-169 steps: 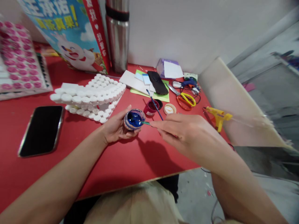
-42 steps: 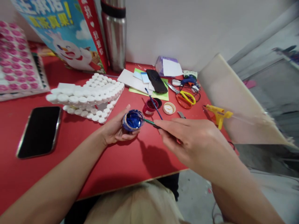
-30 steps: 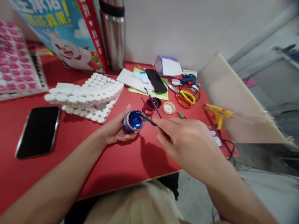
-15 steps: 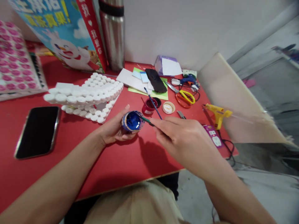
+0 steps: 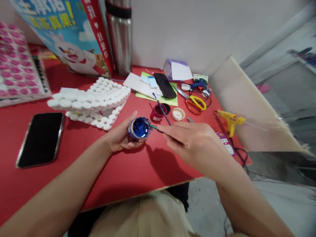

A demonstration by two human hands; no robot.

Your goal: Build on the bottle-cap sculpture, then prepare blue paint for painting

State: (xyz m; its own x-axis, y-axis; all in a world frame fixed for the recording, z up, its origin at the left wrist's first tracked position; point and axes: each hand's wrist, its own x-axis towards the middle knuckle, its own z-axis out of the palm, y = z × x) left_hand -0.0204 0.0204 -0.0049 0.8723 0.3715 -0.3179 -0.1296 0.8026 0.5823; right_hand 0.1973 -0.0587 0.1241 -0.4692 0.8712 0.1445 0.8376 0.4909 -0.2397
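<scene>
My left hand (image 5: pixel 120 135) is wrapped round a small pot of blue paint (image 5: pixel 139 127), tilted toward me just above the red table (image 5: pixel 123 171). My right hand (image 5: pixel 192 141) pinches a green-handled brush (image 5: pixel 153 127) whose tip is dipped in the blue paint. Just behind stands an open red paint pot (image 5: pixel 157 113) with a blue-handled brush (image 5: pixel 161 108) leaning in it. A white model made of many round caps (image 5: pixel 91 102) lies to the left of the pots.
A black phone (image 5: pixel 40 138) lies at the left. A steel flask (image 5: pixel 120 36) and a colourful box (image 5: pixel 66 36) stand at the back. Scissors (image 5: pixel 196 103), a yellow glue gun (image 5: pixel 230 120), a small lid (image 5: pixel 178 114), papers and a dark case (image 5: pixel 165 86) crowd the right.
My right hand has shifted slightly while the brush tip stirs in the blue paint. The left hand keeps the pot in nearly the same place.
</scene>
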